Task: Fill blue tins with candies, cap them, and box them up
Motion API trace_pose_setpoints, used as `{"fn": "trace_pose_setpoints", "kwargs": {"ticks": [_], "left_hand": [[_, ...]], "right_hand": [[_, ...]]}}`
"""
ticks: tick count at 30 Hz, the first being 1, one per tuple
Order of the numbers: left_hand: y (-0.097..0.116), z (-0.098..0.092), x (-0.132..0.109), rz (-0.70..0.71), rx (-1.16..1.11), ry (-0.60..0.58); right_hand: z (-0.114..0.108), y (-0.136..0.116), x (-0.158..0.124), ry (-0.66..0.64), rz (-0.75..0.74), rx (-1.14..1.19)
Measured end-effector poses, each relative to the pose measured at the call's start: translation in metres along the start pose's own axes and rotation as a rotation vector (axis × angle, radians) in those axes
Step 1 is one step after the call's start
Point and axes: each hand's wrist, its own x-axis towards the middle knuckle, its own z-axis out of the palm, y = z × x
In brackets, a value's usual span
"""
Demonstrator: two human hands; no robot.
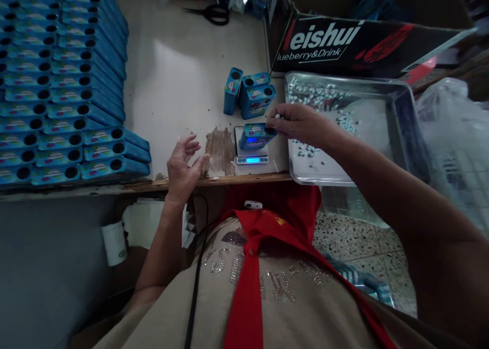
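A digital scale [252, 160] with a lit blue display sits near the front edge of the pale worktop [171, 63]. On its platform stands a blue candy box [252, 136], upright, with the hole in its top facing up. The right hand [293, 119] reaches in from the scale's right, fingers drawn together in a pinch at that hole; a pale candy [278, 116] shows between them. The left hand [185, 160] is to the scale's left, half open with thumb apart, and nothing shows in its grasp.

Just behind the scale stand three more blue boxes [260, 101]. Right of it, a metal tray [324, 179] holds scattered pale candies [346, 121], with a black carton [324, 43] beyond. Rows of blue boxes [89, 109] fill the worktop well left of the scale; black scissors [217, 15] lie far behind it.
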Motion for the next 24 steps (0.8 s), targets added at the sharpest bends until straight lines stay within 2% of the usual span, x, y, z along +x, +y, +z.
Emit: {"fn": "trace_pose_setpoints", "kwargs": {"ticks": [9, 19, 22, 24], "left_hand": [[0.000, 0.003, 0.003, 0.015, 0.008, -0.046], [-0.007, 0.005, 0.000, -0.047, -0.046, -0.055], [0.008, 0.015, 0.010, -0.026, -0.071, -0.036], [0.030, 0.029, 0.022, 0.077, -0.004, -0.044]], "right_hand": [[-0.006, -0.010, -0.007, 0.008, -0.048, 0.052], [0.002, -0.012, -0.005, -0.027, 0.037, 0.279], [-0.006, -0.003, -0.002, 0.034, 0.074, 0.375], [-0.019, 0.010, 0.000, 0.108, 0.077, 0.444]]}}
